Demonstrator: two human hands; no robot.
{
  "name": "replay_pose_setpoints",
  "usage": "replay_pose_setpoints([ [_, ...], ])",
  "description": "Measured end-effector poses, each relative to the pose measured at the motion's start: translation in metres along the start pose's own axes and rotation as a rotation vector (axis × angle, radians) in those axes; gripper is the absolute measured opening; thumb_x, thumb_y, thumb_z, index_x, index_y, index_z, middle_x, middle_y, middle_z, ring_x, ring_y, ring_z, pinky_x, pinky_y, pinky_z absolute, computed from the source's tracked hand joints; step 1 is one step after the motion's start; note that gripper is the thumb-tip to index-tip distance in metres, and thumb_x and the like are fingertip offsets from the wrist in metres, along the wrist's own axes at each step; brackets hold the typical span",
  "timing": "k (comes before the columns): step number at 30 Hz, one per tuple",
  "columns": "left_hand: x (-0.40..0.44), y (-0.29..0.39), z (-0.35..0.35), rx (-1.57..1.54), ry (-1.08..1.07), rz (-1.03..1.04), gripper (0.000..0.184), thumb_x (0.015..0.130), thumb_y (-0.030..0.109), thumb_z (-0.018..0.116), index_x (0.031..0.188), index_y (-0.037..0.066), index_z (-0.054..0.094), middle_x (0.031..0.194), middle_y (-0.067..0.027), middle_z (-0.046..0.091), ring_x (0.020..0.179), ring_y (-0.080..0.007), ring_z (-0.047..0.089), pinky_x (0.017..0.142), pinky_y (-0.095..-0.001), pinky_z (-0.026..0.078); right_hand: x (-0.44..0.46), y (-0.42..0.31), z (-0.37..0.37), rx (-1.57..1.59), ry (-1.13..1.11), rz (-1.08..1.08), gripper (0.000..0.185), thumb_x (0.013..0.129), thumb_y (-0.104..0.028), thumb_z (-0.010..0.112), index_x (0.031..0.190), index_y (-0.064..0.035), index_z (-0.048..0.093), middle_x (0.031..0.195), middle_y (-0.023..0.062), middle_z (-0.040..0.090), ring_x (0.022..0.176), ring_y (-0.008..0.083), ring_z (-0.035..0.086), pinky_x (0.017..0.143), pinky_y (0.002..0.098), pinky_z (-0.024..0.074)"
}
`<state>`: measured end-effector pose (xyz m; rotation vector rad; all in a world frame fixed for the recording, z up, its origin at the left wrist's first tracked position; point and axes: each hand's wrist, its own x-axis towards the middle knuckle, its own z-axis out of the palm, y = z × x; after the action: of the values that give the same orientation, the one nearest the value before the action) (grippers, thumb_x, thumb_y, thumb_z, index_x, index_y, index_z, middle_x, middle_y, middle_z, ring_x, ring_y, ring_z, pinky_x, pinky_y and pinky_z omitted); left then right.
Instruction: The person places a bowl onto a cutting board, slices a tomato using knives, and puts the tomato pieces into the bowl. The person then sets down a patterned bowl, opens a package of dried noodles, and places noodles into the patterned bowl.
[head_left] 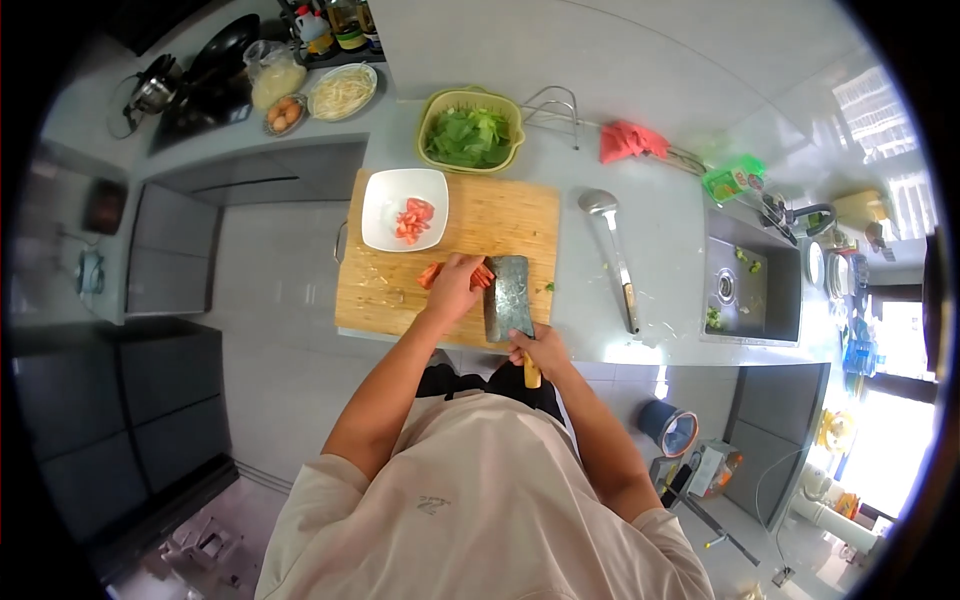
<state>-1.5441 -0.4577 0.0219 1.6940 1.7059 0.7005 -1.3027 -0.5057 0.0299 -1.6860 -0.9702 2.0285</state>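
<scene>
The left hand (456,288) is over the wooden cutting board (500,215), fingers bent and its grip closed on a piece of red food (483,276) that shows on both sides of the hand. The right hand (541,349) has its grip wrapped around the cleaver (509,300) near where the blade meets the pale yellow handle, whose end sticks out below the fist toward the body. The dark blade lies just beside the red food, broad face toward the camera — whether its edge touches the board, I cannot tell. Beyond the left hand, a white square bowl (380,230) stands on the board's far left part with cut red pieces (413,220) inside. Behind the board, on the grey table (590,300), a yellow-green basket (431,105) holds leafy greens (468,137). To the right of the board lies a ladle (612,240), bowl end away from the person, and farther right is a sink (770,310) with green scraps in it. A red cloth (630,142) lies near the wall.
</scene>
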Motion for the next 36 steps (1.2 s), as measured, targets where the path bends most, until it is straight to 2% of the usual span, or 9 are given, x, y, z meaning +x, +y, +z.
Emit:
replay_pose_setpoints([
  [3, 0.003, -0.003, 0.007, -0.061, 0.027, -0.079, 0.056, 0.080, 0.005, 0.080, 0.134, 0.005, 0.066, 0.121, -0.0169, 0.061, 0.096, -0.0288, 0.069, 0.088, -0.0364, 0.057, -0.002, -0.003, 0.017, -0.017, -0.051, -0.062, 0.025, 0.100, -0.019, 0.071, 0.109, 0.0013, 0.061, 0.080, 0.0090, 0.069, 0.062, 0.0166, 0.067, 0.057, 0.0304, 0.0590],
  [9, 0.004, 0.003, -0.030, -0.316, 0.248, -0.143, 0.056, 0.081, 0.009, 0.083, 0.134, 0.005, 0.066, 0.116, -0.0176, 0.062, 0.093, -0.0264, 0.071, 0.085, -0.0346, 0.058, 0.004, -0.037, 0.042, -0.095, -0.130, -0.207, 0.020, 0.100, -0.015, 0.069, 0.106, 0.0022, 0.062, 0.076, 0.0076, 0.066, 0.058, 0.0157, 0.064, 0.054, 0.0310, 0.0564],
  [12, 0.026, -0.034, -0.051, -0.325, 0.447, -0.073, 0.050, 0.077, 0.010, 0.084, 0.125, 0.002, 0.070, 0.104, -0.0174, 0.066, 0.087, -0.0271, 0.069, 0.081, -0.0358, 0.057, 0.007, -0.092, 0.068, -0.223, -0.141, -0.154, 0.018, 0.100, -0.015, 0.069, 0.098, 0.0025, 0.062, 0.074, 0.0090, 0.065, 0.057, 0.0162, 0.062, 0.053, 0.0320, 0.0541],
  [14, 0.028, -0.012, -0.094, -0.181, 0.398, -0.183, 0.045, 0.077, 0.014, 0.084, 0.121, 0.010, 0.074, 0.097, -0.0165, 0.068, 0.085, -0.0313, 0.069, 0.082, -0.0393, 0.057, 0.022, -0.111, 0.081, -0.194, -0.183, -0.124, 0.019, 0.100, -0.014, 0.069, 0.095, 0.0029, 0.063, 0.074, 0.0102, 0.065, 0.057, 0.0171, 0.061, 0.052, 0.0326, 0.0533],
  [16, 0.040, -0.038, -0.098, -0.098, 0.391, -0.267, 0.047, 0.078, 0.016, 0.083, 0.123, 0.010, 0.073, 0.096, -0.0173, 0.067, 0.087, -0.0335, 0.068, 0.084, -0.0413, 0.057, 0.027, -0.122, 0.090, -0.175, -0.194, -0.086, 0.020, 0.100, -0.014, 0.069, 0.093, 0.0034, 0.063, 0.074, 0.0111, 0.065, 0.057, 0.0178, 0.061, 0.053, 0.0330, 0.0531],
  [22, 0.037, -0.056, -0.093, 0.011, 0.393, -0.208, 0.046, 0.082, 0.012, 0.079, 0.126, 0.008, 0.070, 0.104, -0.0181, 0.065, 0.095, -0.0343, 0.066, 0.086, -0.0449, 0.055, 0.014, -0.126, 0.087, -0.107, -0.165, -0.051, 0.020, 0.099, -0.013, 0.069, 0.093, 0.0041, 0.062, 0.075, 0.0114, 0.065, 0.057, 0.0179, 0.062, 0.052, 0.0332, 0.0533],
  [25, 0.012, -0.051, -0.091, 0.005, 0.532, -0.024, 0.041, 0.084, 0.007, 0.075, 0.125, 0.005, 0.069, 0.106, -0.0161, 0.064, 0.093, -0.0316, 0.065, 0.082, -0.0421, 0.055, 0.005, -0.117, 0.073, -0.157, -0.112, -0.109, 0.020, 0.099, -0.014, 0.069, 0.093, 0.0039, 0.062, 0.074, 0.0111, 0.066, 0.057, 0.0173, 0.063, 0.052, 0.0325, 0.0540],
  [31, -0.065, -0.056, -0.058, -0.198, 0.389, -0.221, 0.041, 0.086, 0.005, 0.073, 0.126, 0.000, 0.067, 0.105, -0.0148, 0.064, 0.080, -0.0268, 0.064, 0.074, -0.0351, 0.054, -0.022, -0.089, 0.045, -0.204, -0.012, -0.129, 0.018, 0.098, -0.013, 0.069, 0.095, 0.0043, 0.064, 0.072, 0.0093, 0.067, 0.056, 0.0158, 0.065, 0.051, 0.0308, 0.0551],
  [36, -0.057, -0.067, -0.036, -0.221, 0.388, -0.053, 0.042, 0.086, 0.004, 0.073, 0.127, 0.001, 0.067, 0.104, -0.0154, 0.068, 0.079, -0.0263, 0.067, 0.074, -0.0344, 0.056, -0.033, -0.070, 0.040, -0.321, 0.041, -0.130, 0.022, 0.098, -0.017, 0.069, 0.099, 0.0048, 0.066, 0.072, 0.0095, 0.069, 0.057, 0.0157, 0.068, 0.052, 0.0307, 0.0572],
])
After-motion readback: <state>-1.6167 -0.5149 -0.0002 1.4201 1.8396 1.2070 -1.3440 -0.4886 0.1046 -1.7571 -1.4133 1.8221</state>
